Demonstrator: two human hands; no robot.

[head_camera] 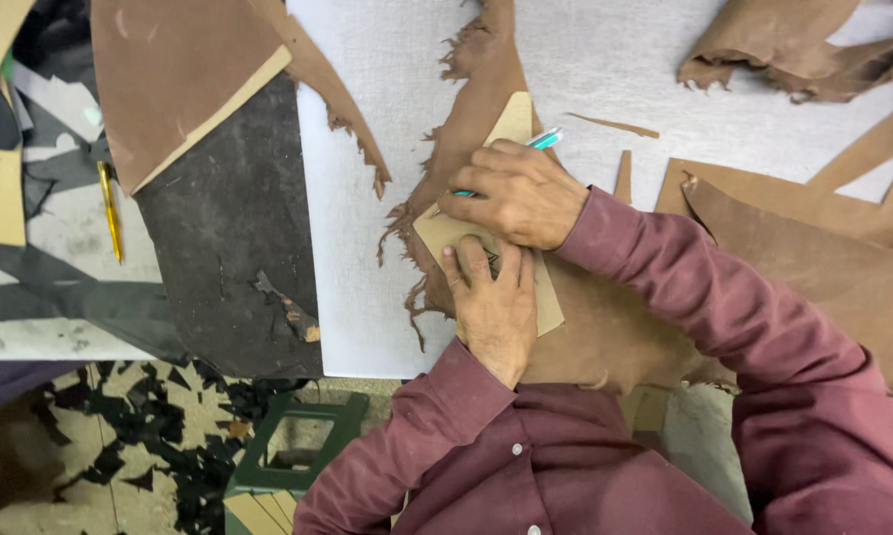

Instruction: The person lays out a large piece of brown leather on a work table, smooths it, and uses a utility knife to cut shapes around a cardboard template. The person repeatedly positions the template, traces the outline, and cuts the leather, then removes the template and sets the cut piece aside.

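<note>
Brown leather hide [605, 327] lay spread over a pale grey desk [367, 198], its ragged edge running up toward the far side. On the hide rested a tan cardboard pattern [545, 302], its pointed upper end projecting beyond the hands. The left hand [493, 302] pressed flat on the pattern, fingers [473, 263] extended and gripping nothing. The right hand [516, 193], just above and touching the left, had its fingers closed around a teal pen [543, 140], whose tip met the pattern's edge near the left side. Both arms wore maroon sleeves [724, 297]. More brown leather offcuts [783, 50] lay at the far right of the desk, well apart from the hands. At left, a dark sheet [228, 238] carried another brown piece [179, 69], and a yellow pen [109, 210] lay beside it. Black scraps [169, 426] littered the floor near a green stool [298, 451].
</note>
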